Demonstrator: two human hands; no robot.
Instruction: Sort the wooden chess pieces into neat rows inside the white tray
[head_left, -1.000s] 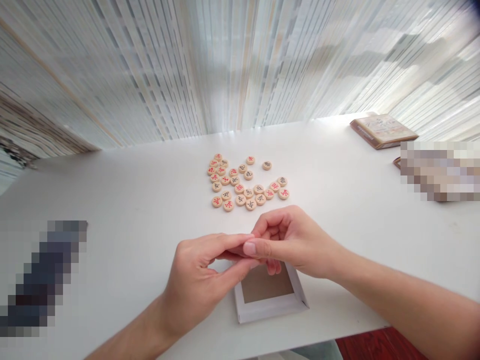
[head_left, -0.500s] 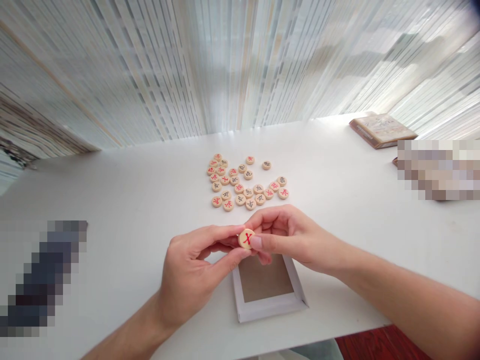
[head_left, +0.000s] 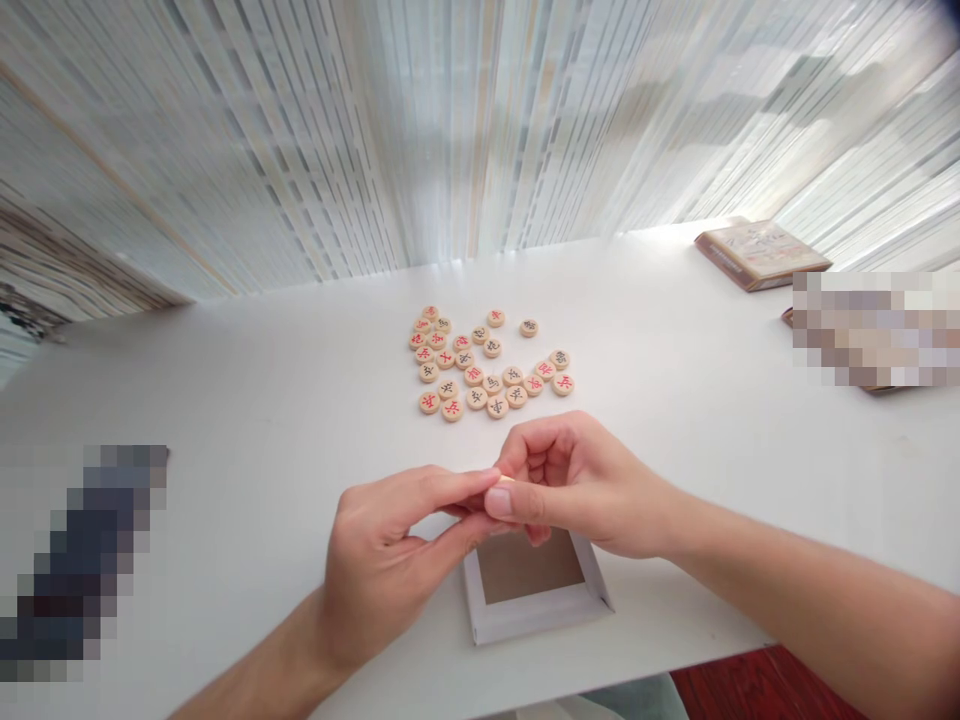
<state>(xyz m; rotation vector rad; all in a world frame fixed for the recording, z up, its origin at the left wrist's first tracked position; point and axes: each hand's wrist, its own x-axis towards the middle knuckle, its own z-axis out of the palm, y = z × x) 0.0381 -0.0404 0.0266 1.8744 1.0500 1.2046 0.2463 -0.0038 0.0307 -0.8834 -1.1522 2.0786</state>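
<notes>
My left hand (head_left: 409, 545) and my right hand (head_left: 581, 490) meet above a shallow white open box (head_left: 540, 612). Between their fingertips is a round wooden Chinese chess piece (head_left: 507, 479), of which only a sliver of pale edge shows. Both hands pinch it, and my right thumb covers most of it. Beyond the hands, several more wooden chess pieces (head_left: 493, 384) with red or black characters lie flat in a loose group on the white table (head_left: 285, 400).
A flat brown box (head_left: 763, 253) lies at the back right, with a blurred-out item (head_left: 870, 330) close by. Another blurred dark item (head_left: 82, 560) rests at the left. A striped curtain (head_left: 420, 130) hangs behind the table, whose front edge runs below my hands.
The chess piece has turned, so its red character no longer shows. My right thumb has moved over it and my fingers have drawn closer together. The view has shifted slightly.
</notes>
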